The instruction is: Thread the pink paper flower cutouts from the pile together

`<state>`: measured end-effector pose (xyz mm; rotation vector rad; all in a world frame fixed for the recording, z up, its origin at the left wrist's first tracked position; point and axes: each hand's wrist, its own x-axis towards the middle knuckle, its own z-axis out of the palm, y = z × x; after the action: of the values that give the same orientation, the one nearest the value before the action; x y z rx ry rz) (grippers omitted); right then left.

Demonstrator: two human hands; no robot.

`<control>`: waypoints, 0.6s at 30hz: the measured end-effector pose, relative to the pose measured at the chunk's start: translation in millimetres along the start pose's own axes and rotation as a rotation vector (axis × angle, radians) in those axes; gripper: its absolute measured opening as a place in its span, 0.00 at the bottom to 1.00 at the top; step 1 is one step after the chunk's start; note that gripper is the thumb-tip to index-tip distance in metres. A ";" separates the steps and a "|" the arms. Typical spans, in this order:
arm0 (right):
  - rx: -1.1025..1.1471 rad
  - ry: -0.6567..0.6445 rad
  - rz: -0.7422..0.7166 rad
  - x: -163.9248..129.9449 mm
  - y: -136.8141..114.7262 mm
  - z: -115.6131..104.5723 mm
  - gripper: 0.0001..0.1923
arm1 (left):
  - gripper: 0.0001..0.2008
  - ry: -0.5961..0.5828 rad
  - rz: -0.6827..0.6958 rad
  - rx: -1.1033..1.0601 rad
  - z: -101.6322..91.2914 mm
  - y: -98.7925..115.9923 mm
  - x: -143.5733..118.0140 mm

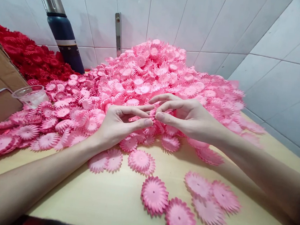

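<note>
Both hands meet over the near edge of a big pile of pink paper flowers [153,80] heaped on a pale wooden table [107,198]. The left hand [117,125] has thumb and forefinger stretched out and nearly closed, their tips pinching a small pink flower piece [153,113] just where the right hand [184,114] meets it. The right hand's thumb and forefinger pinch the same piece from the other side, the remaining fingers curved loosely above. Loose flowers [182,206] lie scattered near, to the right. Far left sits a heap of red flowers [28,57], a dark blue flask [63,37] against the tiled wall and a clear plastic cup [31,95]. No readable writing shows on anything.
</note>
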<state>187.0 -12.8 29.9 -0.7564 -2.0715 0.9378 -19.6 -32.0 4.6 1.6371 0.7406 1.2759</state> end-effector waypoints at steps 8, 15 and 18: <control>-0.115 -0.004 -0.033 -2.7 -4.9 3.5 0.04 | 0.02 0.019 -0.046 0.083 1.7 4.3 0.9; -0.246 0.070 -0.009 -1.3 -4.7 0.9 0.05 | 0.08 0.014 -0.065 0.153 2.1 3.7 1.5; -0.286 0.077 -0.013 -0.4 -3.1 -2.4 0.06 | 0.10 0.011 -0.048 0.212 4.2 4.4 1.9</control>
<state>188.5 -14.0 33.5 -0.9096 -2.1646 0.6008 -15.3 -33.4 9.2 1.7707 0.9427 1.2062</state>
